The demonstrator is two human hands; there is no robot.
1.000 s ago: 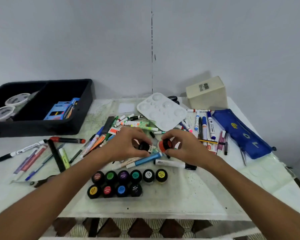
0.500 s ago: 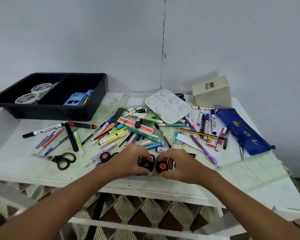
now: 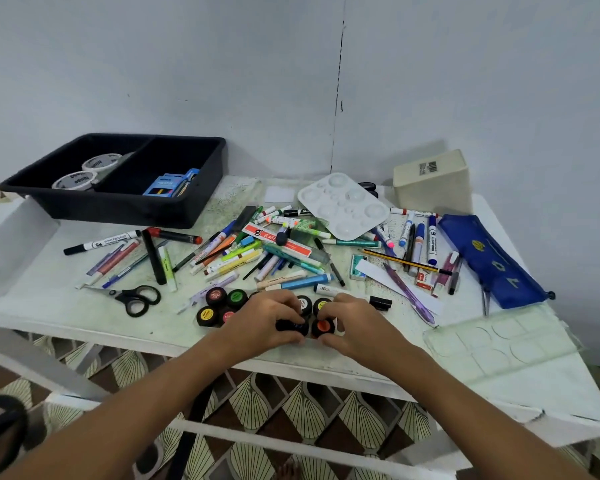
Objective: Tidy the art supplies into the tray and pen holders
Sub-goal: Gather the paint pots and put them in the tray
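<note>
Near the table's front edge my left hand (image 3: 267, 320) grips a black paint pot (image 3: 293, 326) with a dark lid. Beside it my right hand (image 3: 355, 320) grips a pot with an orange lid (image 3: 323, 327). Both pots sit low against a cluster of several small paint pots (image 3: 222, 304), partly hidden by my fingers. A black two-compartment tray (image 3: 125, 206) stands at the back left, holding two tape rolls (image 3: 87, 171) and a blue crayon box (image 3: 168, 183). Loose markers and pens (image 3: 257, 251) lie scattered across the middle.
Black scissors (image 3: 136, 297) lie left of the pots. A white palette (image 3: 343, 206), a cream box (image 3: 432, 183) and a blue pencil case (image 3: 489, 261) sit at the back right. A clear plastic palette (image 3: 499, 341) rests at the front right corner.
My hands, each with a pot, came from mid-table toward the front edge and down to the pot cluster. The camera pulled back, showing more floor.
</note>
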